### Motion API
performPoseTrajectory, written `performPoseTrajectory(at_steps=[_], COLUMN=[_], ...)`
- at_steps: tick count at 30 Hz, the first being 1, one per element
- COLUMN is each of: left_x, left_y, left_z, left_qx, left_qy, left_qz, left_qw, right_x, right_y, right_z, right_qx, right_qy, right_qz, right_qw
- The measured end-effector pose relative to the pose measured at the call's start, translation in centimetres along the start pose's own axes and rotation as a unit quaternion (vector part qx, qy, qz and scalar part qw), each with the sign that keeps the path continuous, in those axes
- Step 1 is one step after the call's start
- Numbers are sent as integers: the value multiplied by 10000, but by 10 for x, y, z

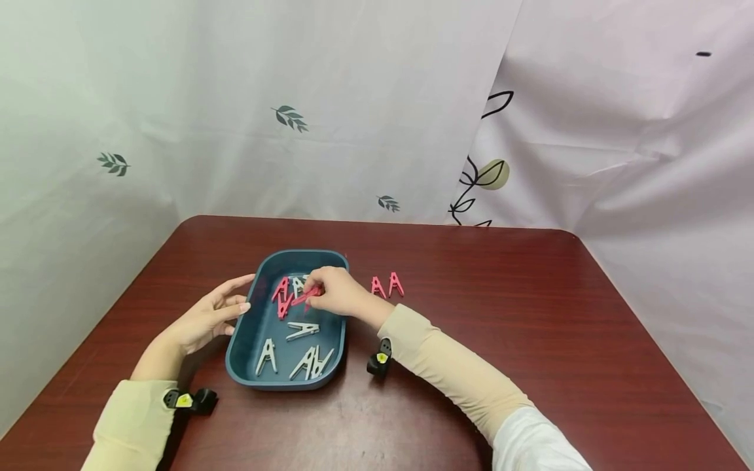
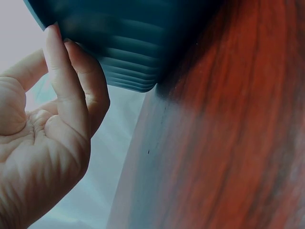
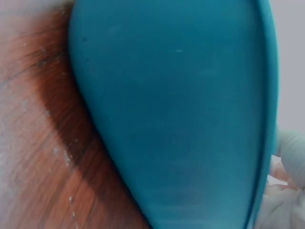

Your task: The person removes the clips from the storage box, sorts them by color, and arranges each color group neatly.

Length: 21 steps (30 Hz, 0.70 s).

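In the head view, a blue plastic tray [image 1: 235, 353] stands on the table, with pink and white clothespins in it. My right hand [image 1: 338, 291] reaches over its right rim and pinches a pink clothespin [image 1: 305, 297] inside. Other pink clothespins [image 1: 282, 305] lie just left of it. White clothespins [image 1: 303, 330] are spread over the middle and near end. At the left side, my left hand [image 1: 206, 318] touches the rim and outer wall with loosely bent fingers. The left wrist view shows its fingertips [image 2: 53, 33] against the outer wall. My right fingers are hidden behind the tray wall in the right wrist view.
Two pink clothespins [image 1: 395, 284] lie on the dark red wooden table [image 1: 501, 314], right of the tray. A pale curtain with leaf prints [image 1: 353, 131] hangs behind the table. Each wrist carries a small black camera [image 1: 379, 360].
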State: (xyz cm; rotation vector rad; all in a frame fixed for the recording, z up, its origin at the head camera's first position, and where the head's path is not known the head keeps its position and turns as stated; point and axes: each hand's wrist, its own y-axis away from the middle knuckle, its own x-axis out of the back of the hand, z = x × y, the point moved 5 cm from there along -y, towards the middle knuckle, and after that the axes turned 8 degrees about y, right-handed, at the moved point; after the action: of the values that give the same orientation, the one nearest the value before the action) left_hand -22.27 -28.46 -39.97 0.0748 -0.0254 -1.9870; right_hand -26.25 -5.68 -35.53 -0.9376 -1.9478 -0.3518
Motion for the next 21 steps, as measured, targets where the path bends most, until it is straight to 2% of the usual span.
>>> performPoseTrajectory(at_steps=[5, 10, 17, 21], left_x=[2, 4, 3, 1], left_y=[3, 4, 0, 0], left_z=[-2, -2, 0, 0], left_qx=[18, 39, 126, 146], left_qy=[-27, -30, -423, -463], left_qz=[65, 85, 275, 324], left_qw=[10000, 10000, 9987, 9983], right_x=[10, 21, 34, 36], right_y=[6, 12, 24, 31], right_z=[7, 13, 24, 32], right_qx=[-270, -354, -293, -306], right_qy=[-619, -906, -1175, -1364], right_qz=[327, 599, 921, 998], right_qw=[9972, 9935, 9884, 9851])
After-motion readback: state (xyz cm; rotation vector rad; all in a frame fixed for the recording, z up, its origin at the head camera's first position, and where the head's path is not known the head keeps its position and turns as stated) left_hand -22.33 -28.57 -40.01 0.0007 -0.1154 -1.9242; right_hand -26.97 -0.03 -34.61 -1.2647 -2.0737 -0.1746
